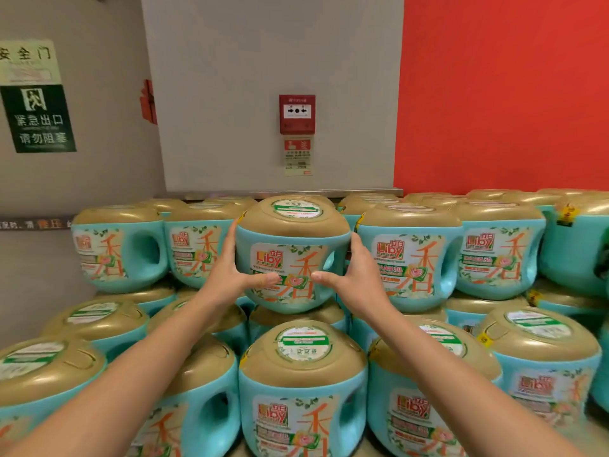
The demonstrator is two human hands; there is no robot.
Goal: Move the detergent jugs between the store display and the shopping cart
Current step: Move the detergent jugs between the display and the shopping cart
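Head | arms outstretched | left grip point(228, 271) and right grip point(356, 278) clasp detergent jug point(291, 229) sides, thumbs across its front

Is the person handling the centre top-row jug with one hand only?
No, the left hand and the right hand both hold the jug, one on each side.

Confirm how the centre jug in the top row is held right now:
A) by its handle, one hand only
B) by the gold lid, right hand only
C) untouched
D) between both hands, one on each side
D: the left hand and the right hand clasp opposite sides of the Liby detergent jug, with both thumbs across its front label.
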